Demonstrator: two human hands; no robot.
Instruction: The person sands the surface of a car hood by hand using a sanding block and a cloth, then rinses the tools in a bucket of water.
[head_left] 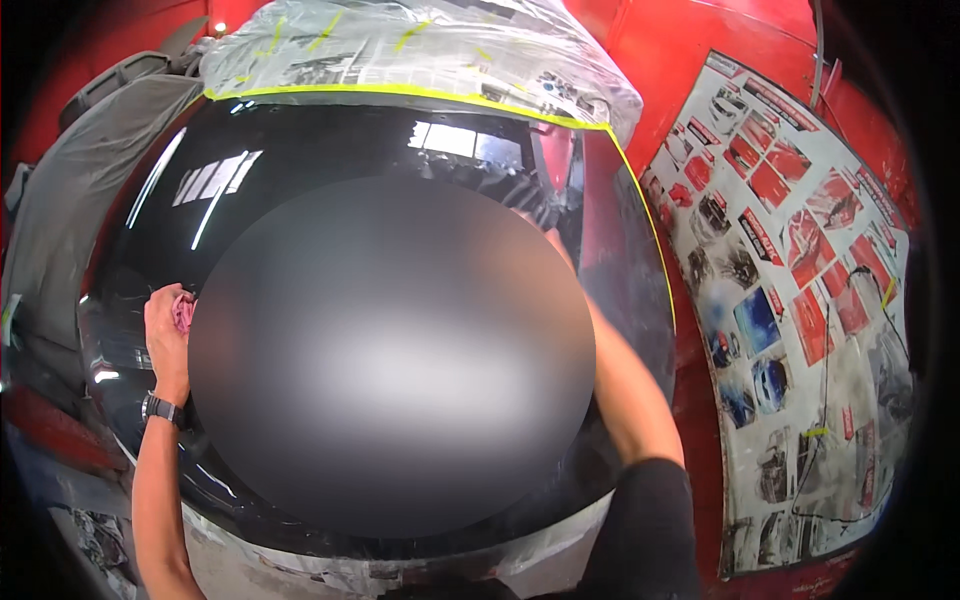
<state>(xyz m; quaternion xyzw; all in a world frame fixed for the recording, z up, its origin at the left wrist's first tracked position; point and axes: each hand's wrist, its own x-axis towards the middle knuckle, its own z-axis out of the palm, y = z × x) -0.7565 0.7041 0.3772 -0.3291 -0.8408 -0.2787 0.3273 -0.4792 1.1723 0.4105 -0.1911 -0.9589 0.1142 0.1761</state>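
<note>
A glossy black car hood (pixel 330 140) spreads out in front of me, mirroring bright windows and lights. Over its left side, my left hand (pixel 163 325) is closed around a crumpled pink cloth (pixel 182 311); a dark watch (pixel 161 408) is on that wrist. My right arm (pixel 635 395) reaches forward across the hood's right side. Only an edge of my right hand (pixel 556 246) shows near a hazy, smeared patch, and its fingers are hidden. A large blurred oval covers the middle of the view, so anything there cannot be seen.
Clear plastic sheeting (pixel 420 45), edged with yellow tape (pixel 420 92), covers the car beyond the hood. A grey-covered form (pixel 75 180) stands at left. A picture-covered banner (pixel 790 290) hangs against the red wall (pixel 665 40) at right.
</note>
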